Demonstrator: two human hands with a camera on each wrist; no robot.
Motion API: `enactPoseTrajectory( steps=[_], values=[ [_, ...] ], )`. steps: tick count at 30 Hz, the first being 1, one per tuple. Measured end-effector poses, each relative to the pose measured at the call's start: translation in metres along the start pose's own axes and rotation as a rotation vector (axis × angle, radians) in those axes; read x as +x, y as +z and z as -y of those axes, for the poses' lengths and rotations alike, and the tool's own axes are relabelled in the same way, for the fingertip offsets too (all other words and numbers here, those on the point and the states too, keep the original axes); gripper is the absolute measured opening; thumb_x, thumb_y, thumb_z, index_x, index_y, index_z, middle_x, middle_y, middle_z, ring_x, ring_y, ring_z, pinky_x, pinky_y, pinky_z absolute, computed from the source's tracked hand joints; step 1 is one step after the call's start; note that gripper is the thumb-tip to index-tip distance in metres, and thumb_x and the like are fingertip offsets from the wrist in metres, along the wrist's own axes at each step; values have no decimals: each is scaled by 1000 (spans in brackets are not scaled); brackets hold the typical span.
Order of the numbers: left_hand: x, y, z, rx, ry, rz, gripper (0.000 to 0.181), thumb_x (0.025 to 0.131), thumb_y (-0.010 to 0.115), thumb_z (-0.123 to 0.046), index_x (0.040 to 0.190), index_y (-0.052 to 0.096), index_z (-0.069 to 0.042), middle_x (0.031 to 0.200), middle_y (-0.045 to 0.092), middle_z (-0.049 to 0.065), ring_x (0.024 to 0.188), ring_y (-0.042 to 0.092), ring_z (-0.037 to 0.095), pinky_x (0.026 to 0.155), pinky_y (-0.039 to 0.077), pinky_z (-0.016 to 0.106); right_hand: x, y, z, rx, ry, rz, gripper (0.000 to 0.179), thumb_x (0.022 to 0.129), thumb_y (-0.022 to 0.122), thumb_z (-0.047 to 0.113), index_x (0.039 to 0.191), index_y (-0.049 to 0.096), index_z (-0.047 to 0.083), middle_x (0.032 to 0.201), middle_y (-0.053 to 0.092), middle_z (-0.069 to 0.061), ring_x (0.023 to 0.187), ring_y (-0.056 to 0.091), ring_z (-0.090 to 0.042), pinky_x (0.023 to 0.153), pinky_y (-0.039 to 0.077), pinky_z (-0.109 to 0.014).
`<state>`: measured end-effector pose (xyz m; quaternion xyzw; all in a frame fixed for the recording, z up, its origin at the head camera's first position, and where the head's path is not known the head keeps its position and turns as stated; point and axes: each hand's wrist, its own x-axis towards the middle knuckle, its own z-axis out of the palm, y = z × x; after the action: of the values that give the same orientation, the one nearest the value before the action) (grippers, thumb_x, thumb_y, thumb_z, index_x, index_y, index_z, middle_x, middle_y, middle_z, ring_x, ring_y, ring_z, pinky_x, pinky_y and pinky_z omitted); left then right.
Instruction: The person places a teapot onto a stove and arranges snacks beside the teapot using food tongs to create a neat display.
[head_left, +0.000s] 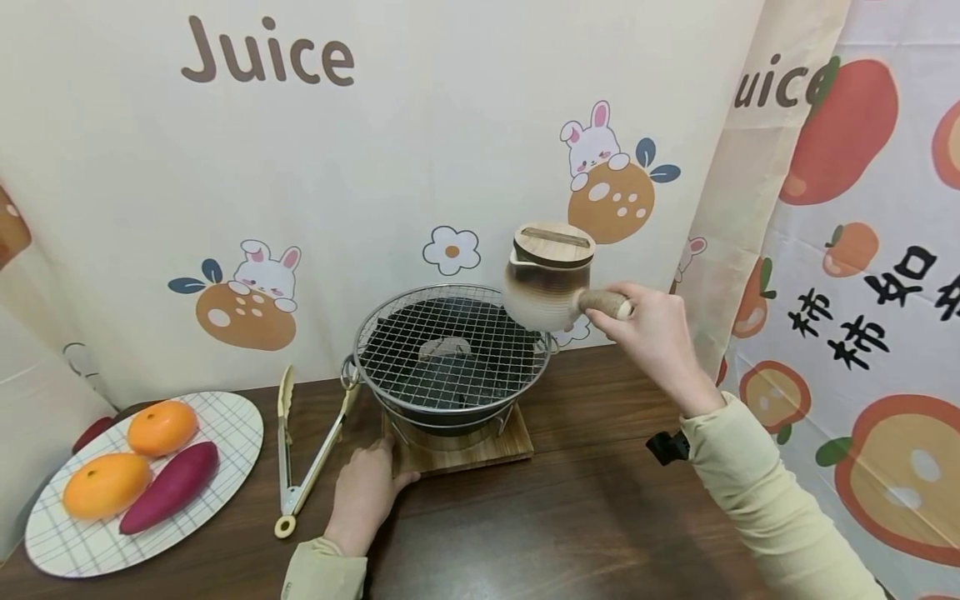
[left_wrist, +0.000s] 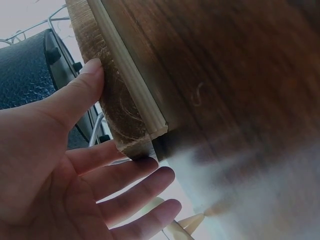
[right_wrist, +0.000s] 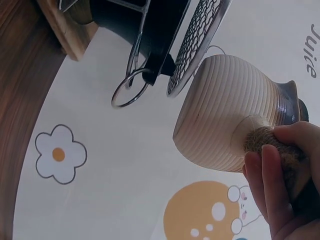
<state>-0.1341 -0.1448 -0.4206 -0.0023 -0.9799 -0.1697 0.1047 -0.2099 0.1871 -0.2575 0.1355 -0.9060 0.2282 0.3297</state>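
In the head view, my right hand (head_left: 651, 333) grips the cord-wrapped side handle of a small ribbed teapot (head_left: 543, 292) with a dark-to-cream body and wooden lid. The teapot is held up at the right rim of a round grill stove (head_left: 450, 417) topped by a wire mesh (head_left: 405, 333). From the right wrist view, the teapot (right_wrist: 225, 110) is beside the mesh edge, my fingers (right_wrist: 274, 185) curled round the handle. My left hand (head_left: 367, 487) holds the near left corner of the wooden board (head_left: 465, 454) under the stove, its thumb (left_wrist: 85, 82) on one edge and fingers at the other.
Left of the stove, metal tongs (head_left: 311, 483) with yellowish tips lie spread on the brown table (head_left: 570, 533). Farther left, a checked oval plate (head_left: 225, 492) carries two orange fruits (head_left: 108, 486) and a purple sweet potato (head_left: 172, 490). A printed cloth (head_left: 450, 125) hangs close behind.
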Motion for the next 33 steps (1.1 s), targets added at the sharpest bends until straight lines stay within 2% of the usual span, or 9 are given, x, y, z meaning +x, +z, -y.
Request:
enactPoseTrajectory(
  steps=[16, 28, 33],
  values=[
    [-1, 0, -1, 10, 5, -8, 65, 72, 83, -37, 118, 64, 5, 112, 70, 25, 89, 66, 44, 70, 54, 52, 7, 13, 12, 30, 3, 66, 27, 83, 74, 22, 104, 74, 4, 79, 74, -16, 61, 63, -25, 53, 42, -28],
    [-1, 0, -1, 19, 9, 3, 66, 72, 83, -38, 119, 64, 5, 114, 70, 25, 90, 66, 43, 70, 54, 52, 12, 26, 18, 41, -1, 93, 28, 84, 74, 23, 105, 74, 5, 82, 75, -15, 61, 63, -24, 54, 43, -29],
    [0, 0, 0, 16, 5, 5, 66, 72, 83, -38, 119, 64, 5, 115, 70, 25, 90, 66, 44, 70, 54, 52, 15, 30, 23, 50, 0, 108, 29, 84, 74, 25, 106, 74, 6, 84, 76, -15, 65, 65, -25, 57, 47, -33]
  ],
)
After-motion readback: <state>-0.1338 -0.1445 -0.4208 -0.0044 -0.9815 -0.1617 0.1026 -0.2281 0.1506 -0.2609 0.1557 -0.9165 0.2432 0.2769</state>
